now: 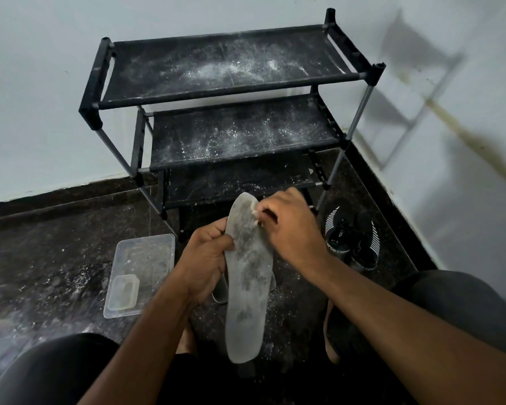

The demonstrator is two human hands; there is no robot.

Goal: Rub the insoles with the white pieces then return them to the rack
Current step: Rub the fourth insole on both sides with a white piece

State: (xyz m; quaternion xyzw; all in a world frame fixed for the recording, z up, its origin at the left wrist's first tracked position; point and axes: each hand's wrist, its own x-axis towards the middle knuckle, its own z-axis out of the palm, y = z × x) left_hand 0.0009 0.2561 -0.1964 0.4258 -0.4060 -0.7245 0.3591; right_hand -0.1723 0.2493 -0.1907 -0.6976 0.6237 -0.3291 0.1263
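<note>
A grey insole (247, 287), smeared with white and dark patches, stands upright in front of me, toe end up. My left hand (206, 261) grips its left edge near the middle. My right hand (287, 229) pinches a small white piece (254, 206) and presses it against the insole's upper right edge. Another insole (221, 290) lies partly hidden on the floor behind the held one. The black shoe rack (231, 92) stands against the wall beyond, its fabric shelves dusted with white powder.
A clear plastic tray (142, 273) with a smaller clear container inside sits on the dark floor to the left. A pair of black shoes (351, 238) stands right of the rack. White powder is scattered over the floor. My knees frame the bottom of the view.
</note>
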